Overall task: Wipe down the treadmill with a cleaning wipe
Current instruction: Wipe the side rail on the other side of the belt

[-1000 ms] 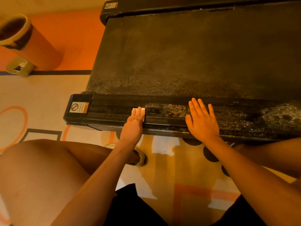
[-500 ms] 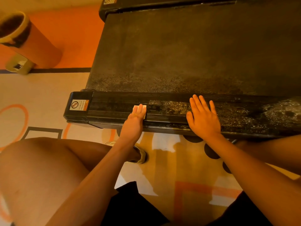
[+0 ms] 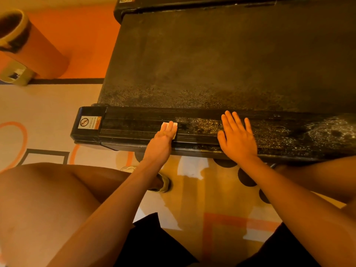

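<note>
My left hand [image 3: 162, 138] presses a small folded white cleaning wipe [image 3: 172, 125] flat onto the near side rail [image 3: 134, 130] of the treadmill [image 3: 221, 60]; only its far corners show past my fingertips. Left grip: fingers extended and together, pinning the wipe under them, not curled round it. My right hand [image 3: 238, 138] lies flat and spread on the same rail, a little to the right, holding nothing.

Progress, my judgement: early to middle. The rail between the warning sticker [image 3: 89, 122] and the wipe looks dark and even, so probably done. From the wipe rightward the rail is speckled with pale grime or droplets, heaviest at the right edge. The near strip of the belt [image 3: 192, 97] is speckled too. Those parts are left.

Limits: I cannot tell dust from wet residue. The rail's right end and the console are cut off. The far rail shows only as a sliver at top. An orange bin [image 3: 36, 49] stands on the floor, well apart.
</note>
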Demonstrator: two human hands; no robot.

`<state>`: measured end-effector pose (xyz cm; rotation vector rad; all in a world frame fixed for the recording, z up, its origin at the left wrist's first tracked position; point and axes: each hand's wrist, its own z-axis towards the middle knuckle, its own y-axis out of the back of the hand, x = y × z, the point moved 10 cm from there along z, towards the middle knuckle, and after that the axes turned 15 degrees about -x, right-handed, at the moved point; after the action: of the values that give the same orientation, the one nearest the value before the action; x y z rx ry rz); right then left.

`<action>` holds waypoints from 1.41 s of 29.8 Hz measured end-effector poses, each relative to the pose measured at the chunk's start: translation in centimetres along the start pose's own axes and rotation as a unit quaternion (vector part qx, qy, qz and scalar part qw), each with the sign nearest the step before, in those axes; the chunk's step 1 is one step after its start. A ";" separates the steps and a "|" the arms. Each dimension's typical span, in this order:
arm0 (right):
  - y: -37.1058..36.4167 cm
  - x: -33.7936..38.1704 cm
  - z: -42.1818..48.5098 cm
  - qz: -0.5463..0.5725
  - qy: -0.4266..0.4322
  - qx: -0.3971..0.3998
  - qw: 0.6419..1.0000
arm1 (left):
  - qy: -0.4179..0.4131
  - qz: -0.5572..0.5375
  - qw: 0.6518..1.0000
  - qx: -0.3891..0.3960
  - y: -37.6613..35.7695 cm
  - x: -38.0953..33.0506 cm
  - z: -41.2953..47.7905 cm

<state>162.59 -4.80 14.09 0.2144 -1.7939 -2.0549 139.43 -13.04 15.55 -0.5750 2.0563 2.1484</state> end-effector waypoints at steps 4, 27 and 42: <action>-0.2 0.1 0.0 0.002 0.006 0.004 1.000 | 0.018 0.016 0.999 0.022 -0.7 -0.6 3.9; 0.0 0.0 0.0 -0.002 0.001 -0.007 1.000 | -0.013 -0.004 1.000 0.009 -1.0 -1.9 0.5; 0.1 0.0 0.1 0.001 -0.001 -0.012 1.000 | -0.030 0.006 0.999 0.030 -0.9 -3.7 3.8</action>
<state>162.54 -4.73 14.26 0.2035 -1.7677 -2.0749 142.44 -8.53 16.01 -0.4868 2.0907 2.0746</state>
